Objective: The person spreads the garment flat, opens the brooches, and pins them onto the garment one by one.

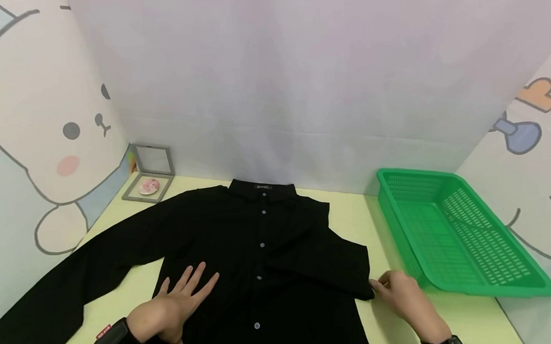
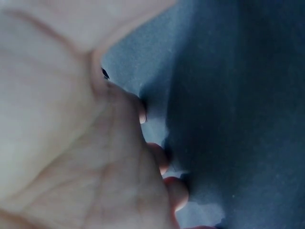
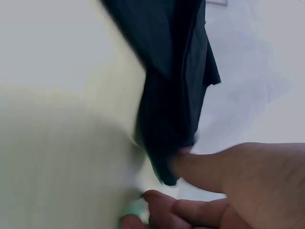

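Observation:
A black button-up shirt [image 1: 235, 237] lies front up, collar toward the back wall. One sleeve [image 1: 105, 257] stretches out to the lower left, while the part on the right side [image 1: 332, 256] lies folded, its end sticking out past the shirt's side. With fingers spread, my left hand [image 1: 175, 303] rests over the lower left front of the shirt; the left wrist view shows its palm above dark cloth [image 2: 248, 114]. My right hand [image 1: 401, 298] pinches the lower corner of the folded part between thumb and fingers. In the right wrist view the thumb [image 3: 205, 169] lies against the dark cloth [image 3: 167, 109].
A green plastic basket [image 1: 399, 231] stands at the right, close to my right hand. At the back left is a small grey-framed open case [image 1: 133, 189] with a pink-and-white round object [image 1: 149, 186]. Walls enclose the pale yellow table [image 1: 347, 216] at back and sides.

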A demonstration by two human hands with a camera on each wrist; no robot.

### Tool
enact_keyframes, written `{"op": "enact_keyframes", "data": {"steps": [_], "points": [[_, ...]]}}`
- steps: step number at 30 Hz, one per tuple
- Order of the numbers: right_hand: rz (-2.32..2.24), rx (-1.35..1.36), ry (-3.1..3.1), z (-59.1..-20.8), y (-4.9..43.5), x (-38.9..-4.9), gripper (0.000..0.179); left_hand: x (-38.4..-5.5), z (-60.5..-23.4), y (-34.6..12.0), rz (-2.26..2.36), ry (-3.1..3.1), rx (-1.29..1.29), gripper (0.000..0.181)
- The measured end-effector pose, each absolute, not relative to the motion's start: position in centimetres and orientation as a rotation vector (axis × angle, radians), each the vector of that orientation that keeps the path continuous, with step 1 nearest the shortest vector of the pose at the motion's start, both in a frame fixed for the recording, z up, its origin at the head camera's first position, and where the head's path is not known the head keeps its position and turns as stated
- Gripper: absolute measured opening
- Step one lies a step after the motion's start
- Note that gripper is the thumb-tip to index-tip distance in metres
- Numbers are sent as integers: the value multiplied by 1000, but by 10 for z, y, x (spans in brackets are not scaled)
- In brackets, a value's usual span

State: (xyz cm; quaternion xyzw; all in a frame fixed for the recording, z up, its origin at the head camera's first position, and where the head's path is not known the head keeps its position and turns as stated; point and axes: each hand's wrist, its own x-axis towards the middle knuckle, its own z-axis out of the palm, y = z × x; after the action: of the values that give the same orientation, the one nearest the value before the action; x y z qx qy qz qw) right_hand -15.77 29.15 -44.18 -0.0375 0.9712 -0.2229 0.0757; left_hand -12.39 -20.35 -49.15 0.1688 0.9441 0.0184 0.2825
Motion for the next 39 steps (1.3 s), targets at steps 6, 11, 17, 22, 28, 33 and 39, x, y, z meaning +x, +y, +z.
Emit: {"op": "enact_keyframes", "data": {"steps": [6, 11, 17, 22, 28, 33, 39], "points": [[-809, -252, 2871, -441, 271, -169, 18, -119, -467, -192, 122, 2531, 432, 139], [-965, -648, 3026, -434, 236, -170, 7, -120, -475, -194, 110, 2540, 432, 143], [-954, -1115, 2684, -434, 208, -167, 21, -123, -488, -196, 104, 2544, 452, 146], [-967, -717, 2886, -441, 207, -174, 28, -125, -490, -194, 103, 2543, 470, 146], [-972, -455, 2788, -447, 210, -184, 63, -124, -491, -198, 102, 2532, 457, 146], [-1062, -375, 2828, -442, 215, -180, 45, -126, -494, -202, 85, 2534, 456, 148], [-1057, -180, 2940, -435, 260, -153, 30, -123, -491, -210, 162, 2530, 445, 156]]}}
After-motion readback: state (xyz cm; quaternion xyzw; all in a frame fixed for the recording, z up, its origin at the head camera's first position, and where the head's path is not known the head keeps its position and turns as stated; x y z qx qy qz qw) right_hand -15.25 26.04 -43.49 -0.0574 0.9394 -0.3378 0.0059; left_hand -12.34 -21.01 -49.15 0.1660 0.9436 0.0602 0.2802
